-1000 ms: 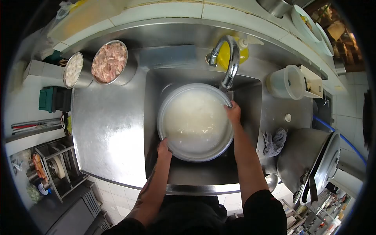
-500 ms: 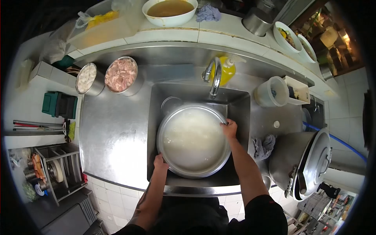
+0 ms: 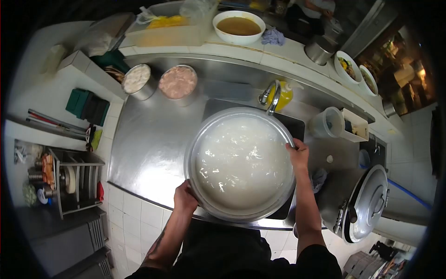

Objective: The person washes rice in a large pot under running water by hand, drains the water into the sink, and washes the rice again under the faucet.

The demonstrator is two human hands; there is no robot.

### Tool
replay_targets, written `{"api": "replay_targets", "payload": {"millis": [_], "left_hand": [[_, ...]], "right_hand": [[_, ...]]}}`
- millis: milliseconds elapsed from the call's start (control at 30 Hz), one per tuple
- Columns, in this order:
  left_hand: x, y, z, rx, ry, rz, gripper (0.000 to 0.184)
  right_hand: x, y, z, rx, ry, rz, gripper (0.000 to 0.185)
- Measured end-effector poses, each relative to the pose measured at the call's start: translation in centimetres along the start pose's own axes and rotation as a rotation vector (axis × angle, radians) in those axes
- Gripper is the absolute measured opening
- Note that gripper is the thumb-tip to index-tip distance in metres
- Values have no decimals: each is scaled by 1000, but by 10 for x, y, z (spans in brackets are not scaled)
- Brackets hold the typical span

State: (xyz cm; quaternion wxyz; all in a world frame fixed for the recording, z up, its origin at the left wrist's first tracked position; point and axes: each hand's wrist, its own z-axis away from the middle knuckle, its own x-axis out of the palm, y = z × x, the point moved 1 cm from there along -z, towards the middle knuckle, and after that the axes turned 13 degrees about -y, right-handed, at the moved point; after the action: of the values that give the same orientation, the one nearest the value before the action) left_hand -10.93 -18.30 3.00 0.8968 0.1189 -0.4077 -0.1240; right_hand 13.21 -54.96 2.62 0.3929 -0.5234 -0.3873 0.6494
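Observation:
A large round metal pot [image 3: 189, 186] full of cloudy whitish liquid [image 3: 241, 162] is held between my hands, above the sink [image 3: 298, 132] and hiding most of it. My left hand [image 3: 185, 197] grips the rim at the lower left, fingers closed around its edge. On the right side, my right hand [image 3: 298, 152] is closed on the pot's handle. The liquid's surface shows ripples and bright glints. Whatever lies under the liquid cannot be made out. Just behind the pot's rim stands the curved faucet [image 3: 275, 98].
Two metal containers, one of pinkish meat [image 3: 178, 83] and one of whitish food [image 3: 136, 79], stand at the back left. Yellow soap bottle [image 3: 284, 96], plastic tub [image 3: 326, 122] and big lidded pot [image 3: 371, 204] are to the right. Bowls [image 3: 239, 28] line the ledge; a person [image 3: 316, 10] is beyond.
The pot has risen out of the sink, looks larger and nearer, and its liquid now ripples. Both hands moved up with it, still holding. The view has shifted too.

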Motion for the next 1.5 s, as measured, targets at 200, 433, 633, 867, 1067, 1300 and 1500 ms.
{"api": "replay_targets", "payload": {"millis": [200,433,633,867,1067,1300,1500], "left_hand": [[52,54,75,123,-63,-155,36],[22,121,97,95,-43,-97,30],[-19,182,89,76,-65,-180,30],[-43,268,55,155,-131,-358,34],[-70,321,12,299,-146,-709,30],[-88,357,-30,611,-8,-1338,42],[-42,372,-19,909,-26,-1843,46]], "right_hand": [[7,-51,20,-19,-122,-37,23],[64,-61,46,-44,-157,-144,25],[127,-84,86,22,-42,-21,30],[204,-102,116,3,176,-42,32],[255,-100,141,-24,188,-49,34],[310,-110,188,-30,269,-60,38],[331,-158,227,-228,398,310,40]]}}
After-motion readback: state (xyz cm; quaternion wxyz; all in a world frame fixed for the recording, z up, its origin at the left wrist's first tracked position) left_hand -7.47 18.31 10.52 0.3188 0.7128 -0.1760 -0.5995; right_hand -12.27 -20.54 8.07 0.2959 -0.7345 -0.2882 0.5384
